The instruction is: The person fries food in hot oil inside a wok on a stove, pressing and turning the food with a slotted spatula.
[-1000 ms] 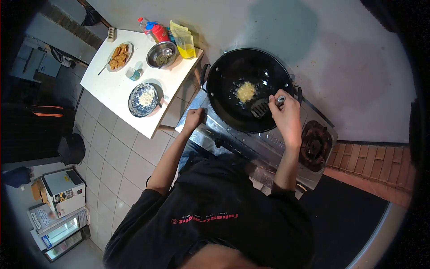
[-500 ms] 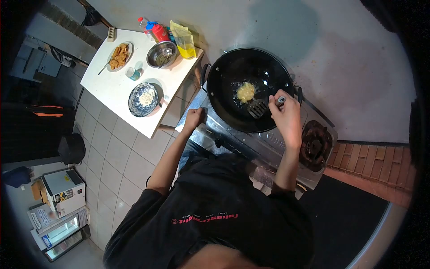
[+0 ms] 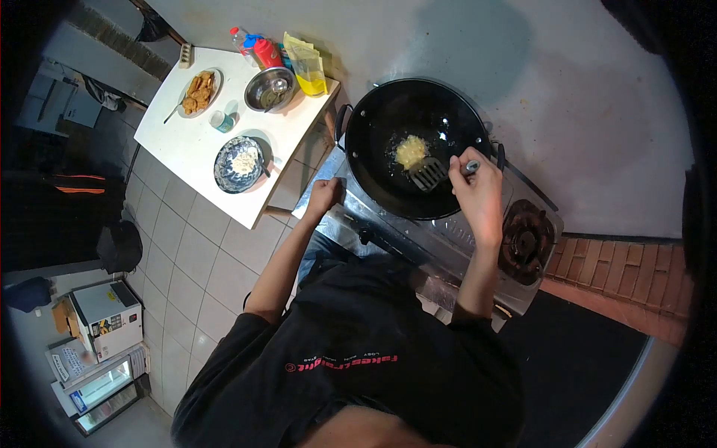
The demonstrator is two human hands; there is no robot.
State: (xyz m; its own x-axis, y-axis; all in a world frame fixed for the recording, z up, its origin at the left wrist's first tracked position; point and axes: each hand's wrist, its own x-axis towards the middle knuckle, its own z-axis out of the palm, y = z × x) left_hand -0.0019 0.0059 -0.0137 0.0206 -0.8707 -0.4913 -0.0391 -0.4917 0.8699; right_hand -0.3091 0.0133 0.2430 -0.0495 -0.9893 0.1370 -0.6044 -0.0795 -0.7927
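My right hand (image 3: 478,183) is closed around the handle of a slotted spatula (image 3: 428,175). The spatula's head is inside a black wok (image 3: 381,190), at the lower right edge of a piece of yellow frying food (image 3: 410,151). Small bubbles surround the food in the oil. My left hand (image 3: 324,197) is curled into a fist at the stove's left edge, below the wok's left handle. A dark patch shows by its fingers, and what they hold, if anything, is hidden. Beneath the wok is a metal gas stove (image 3: 407,237).
A bare burner (image 3: 527,243) lies right of the wok. On the white table (image 3: 168,142) are a plate of fried pieces (image 3: 199,93), a steel bowl (image 3: 269,90), a cup (image 3: 221,122), a patterned bowl of pale batter (image 3: 239,165), a red bottle (image 3: 267,54) and a yellow oil pouch (image 3: 305,67).
The spatula's head has shifted slightly up toward the food and now meets its lower edge. My left hand stays about where it was.
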